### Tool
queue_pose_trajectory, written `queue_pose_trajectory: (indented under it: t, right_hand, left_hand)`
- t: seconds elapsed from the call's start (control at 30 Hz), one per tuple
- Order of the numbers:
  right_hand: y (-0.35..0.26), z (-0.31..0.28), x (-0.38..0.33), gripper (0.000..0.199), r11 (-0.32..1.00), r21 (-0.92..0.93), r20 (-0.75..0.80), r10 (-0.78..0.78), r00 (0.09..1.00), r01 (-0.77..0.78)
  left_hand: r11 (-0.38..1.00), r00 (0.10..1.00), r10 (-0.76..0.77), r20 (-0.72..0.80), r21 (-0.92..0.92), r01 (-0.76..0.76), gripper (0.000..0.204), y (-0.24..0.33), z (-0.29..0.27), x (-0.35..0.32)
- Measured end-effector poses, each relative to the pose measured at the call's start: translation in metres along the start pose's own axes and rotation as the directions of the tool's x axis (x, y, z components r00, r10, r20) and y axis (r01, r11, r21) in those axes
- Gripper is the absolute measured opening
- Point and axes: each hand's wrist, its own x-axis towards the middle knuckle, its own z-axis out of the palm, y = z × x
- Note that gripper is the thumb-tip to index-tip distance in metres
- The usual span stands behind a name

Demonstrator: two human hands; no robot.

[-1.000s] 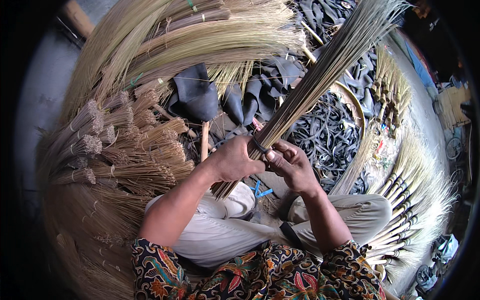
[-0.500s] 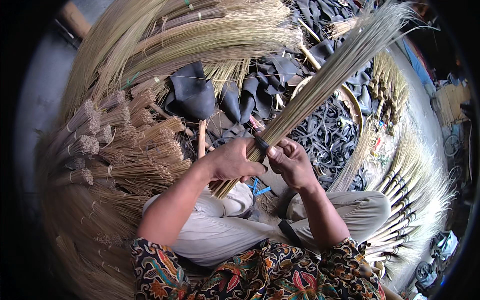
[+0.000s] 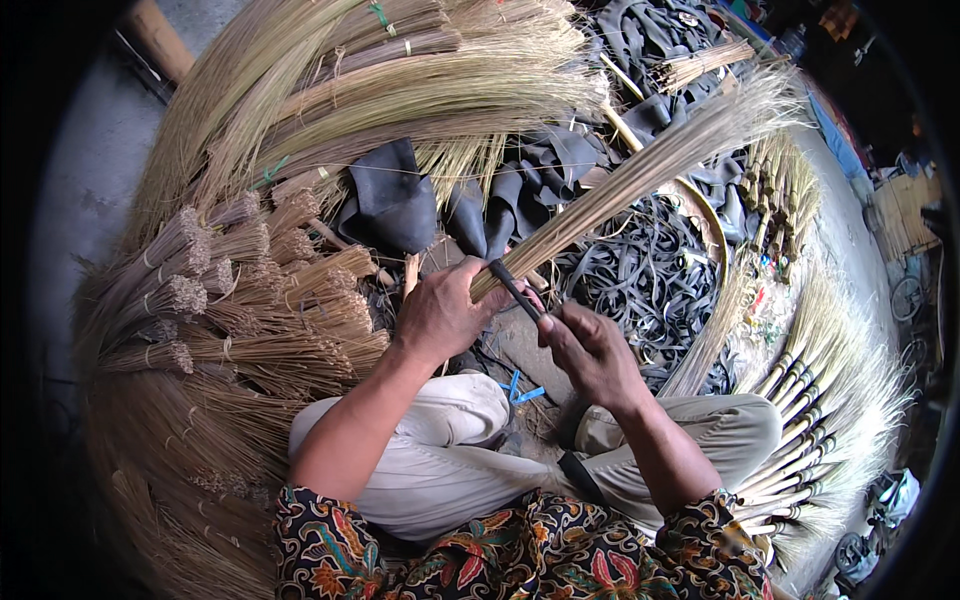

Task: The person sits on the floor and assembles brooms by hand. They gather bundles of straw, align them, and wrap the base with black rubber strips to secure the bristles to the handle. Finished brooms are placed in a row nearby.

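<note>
My left hand (image 3: pixel 446 312) is closed around the thick lower end of a bundle of broom fibres (image 3: pixel 640 180), which slants up to the far right and fans out at its tip. A black rubber strip (image 3: pixel 512 285) crosses the bundle just beyond my left fingers. Its other end is pinched in my right hand (image 3: pixel 592 352), which pulls it out taut toward me on the right. The butt of the bundle is hidden behind my left hand.
Tied fibre bundles (image 3: pixel 240 320) are heaped at left, with long ones (image 3: pixel 430 90) behind. Black rubber sheets (image 3: pixel 392 200) lie ahead. A round basket (image 3: pixel 716 225) holds cut rubber strips (image 3: pixel 640 285). Finished brooms (image 3: pixel 800 410) are stacked at right. Blue ties (image 3: pixel 522 392) lie near my legs.
The bundle has dropped to a flatter slant and moved slightly left. My right hand has drawn away from it, stretching out the rubber strip.
</note>
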Motion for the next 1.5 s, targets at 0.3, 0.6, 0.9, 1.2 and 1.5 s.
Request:
queue_pose_trajectory:
  t: [0.3,0.6,0.9,1.2,1.5]
  right_hand:
    - [0.019,-0.035,0.003,0.020,0.964,-0.135,0.127,-0.210,0.969,0.227]
    - [-0.009,-0.052,0.024,0.025,0.750,-0.623,0.176,-0.143,0.974,0.223]
    - [-0.025,-0.034,0.051,0.032,0.481,-0.737,0.247,-0.461,0.852,0.474]
    - [-0.009,-0.031,0.052,0.016,0.672,-0.676,0.241,-0.185,0.953,0.301]
    - [0.015,0.018,0.049,0.019,0.891,-0.383,-0.202,-0.339,0.919,0.245]
  left_hand:
    - [0.397,0.830,0.314,0.461,-0.858,0.326,0.056,0.015,-0.016,-0.010]
    - [0.959,0.965,0.079,0.250,-0.285,-0.005,0.040,0.038,-0.014,-0.009]
    - [0.983,0.986,0.155,0.053,-0.105,-0.149,0.030,0.031,0.002,-0.007]
    - [0.935,0.971,-0.180,0.157,-0.279,0.218,0.046,0.008,0.007,0.000]
    - [0.607,0.988,-0.114,0.101,-0.781,0.149,0.039,0.012,0.012,0.010]
